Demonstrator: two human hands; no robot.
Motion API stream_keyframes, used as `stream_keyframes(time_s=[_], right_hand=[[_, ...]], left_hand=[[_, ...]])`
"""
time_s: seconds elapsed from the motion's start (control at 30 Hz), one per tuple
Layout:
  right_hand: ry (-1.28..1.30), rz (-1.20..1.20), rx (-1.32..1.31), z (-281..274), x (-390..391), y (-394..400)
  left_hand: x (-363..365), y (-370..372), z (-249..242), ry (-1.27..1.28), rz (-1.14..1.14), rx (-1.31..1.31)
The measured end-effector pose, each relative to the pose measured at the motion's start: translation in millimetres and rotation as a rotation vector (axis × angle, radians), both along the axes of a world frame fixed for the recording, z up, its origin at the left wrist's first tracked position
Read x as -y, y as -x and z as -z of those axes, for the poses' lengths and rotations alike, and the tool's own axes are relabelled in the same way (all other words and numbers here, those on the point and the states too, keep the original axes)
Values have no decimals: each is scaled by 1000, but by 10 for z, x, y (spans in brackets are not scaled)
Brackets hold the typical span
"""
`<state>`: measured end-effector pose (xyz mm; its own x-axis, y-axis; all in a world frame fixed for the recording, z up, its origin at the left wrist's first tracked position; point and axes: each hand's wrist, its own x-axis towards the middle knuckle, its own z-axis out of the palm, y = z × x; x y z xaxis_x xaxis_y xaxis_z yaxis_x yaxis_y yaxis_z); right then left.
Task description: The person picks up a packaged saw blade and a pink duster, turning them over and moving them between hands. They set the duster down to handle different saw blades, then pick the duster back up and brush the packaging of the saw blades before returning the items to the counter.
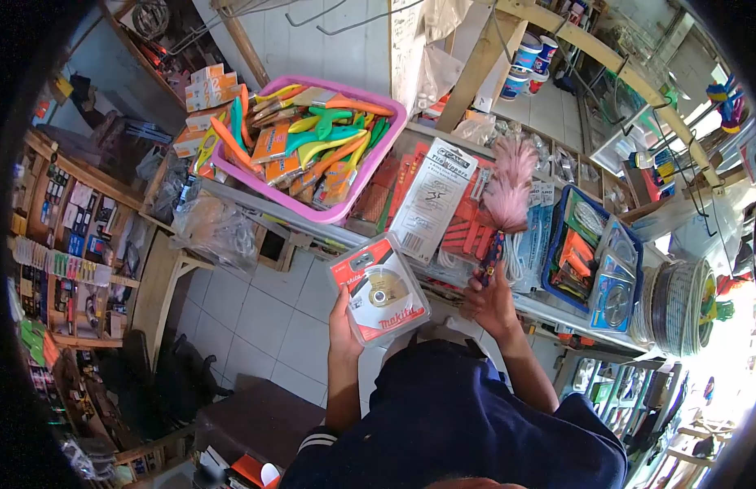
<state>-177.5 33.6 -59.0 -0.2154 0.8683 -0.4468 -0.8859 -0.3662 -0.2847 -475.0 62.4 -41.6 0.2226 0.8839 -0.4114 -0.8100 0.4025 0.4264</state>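
Note:
My left hand (343, 328) grips the lower left edge of a clear plastic case, a packaged saw blade (383, 292) with a red and white Makita card and a round disc inside. My right hand (492, 303) is wrapped round the dark handle of a feather duster (508, 191), whose pink feathers point away from me over the counter. Between the two, on the counter, lies a white Tile Nippers box (435, 200). Red packaged goods (467, 232) lie beside it, partly behind the duster.
A pink basket (339, 213) full of paintbrushes stands on the counter at left, with orange-white boxes (211, 94) behind it. A blue tray (549, 273) of packaged goods and rope spools (671, 306) stand at right. Wire hooks (370, 22) jut out above. Shelves (84, 253) line the left.

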Motion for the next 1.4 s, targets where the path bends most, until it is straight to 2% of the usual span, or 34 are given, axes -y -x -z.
stream_keyframes(time_s=[0.03, 0.13, 0.23, 0.33, 0.37, 0.47, 0.53, 0.6, 0.7, 0.8, 0.83, 0.93, 0.97, 1.07, 1.1, 1.2, 1.27, 1.33, 1.4], right_hand=[[-44, 0, -68, 14, 3, -2], [-19, 62, 25, -129, -21, 47], [-202, -115, -64, 1, -1, -22], [-209, -96, 41, -220, 99, -38], [-308, -133, 54, -215, 156, -91], [-552, -323, 280, -31, 330, -350], [-758, -502, 627, -141, 359, -509], [-732, -577, 764, -288, 469, -565], [-402, -569, 709, -352, 605, -604], [-403, -506, 820, -326, 626, -658], [-420, -474, 882, -382, 629, -635], [-447, -494, 848, -368, 634, -704], [-411, -499, 869, -391, 637, -698], [-391, -353, 900, -511, 605, -696], [-326, -205, 909, -600, 583, -622], [-322, -219, 1029, -757, 553, -676], [-455, -282, 1217, -714, 487, -741], [-582, -336, 1341, -877, 422, -739], [-472, -226, 1195, -776, 400, -790]], left_hand=[[8, -7, -12, 8, -7, -1], [13, -25, 69, -13, 11, 39], [43, -126, 47, -27, -4, 49], [48, -271, 57, -28, -9, 25], [48, -332, 36, -60, 3, 67], [14, -511, -39, -91, 20, 128], [-65, -625, -59, -107, 44, 90], [-135, -731, -99, -142, 68, 61], [-324, -934, -155, -173, 106, 33], [-547, -1080, -57, -285, 67, -25], [-572, -1130, -95, -278, 34, -44], [-641, -1262, -280, -261, -16, -18], [-662, -1304, -289, -203, -107, -111], [-690, -1293, -438, -238, -35, 32], [-712, -1287, -432, -271, -47, 57], [-756, -1274, -442, -323, -97, 119], [-756, -1279, -504, -290, -146, 150], [-702, -1248, -575, -763, -175, -130], [-782, -1228, -717, -385, -122, 278]])
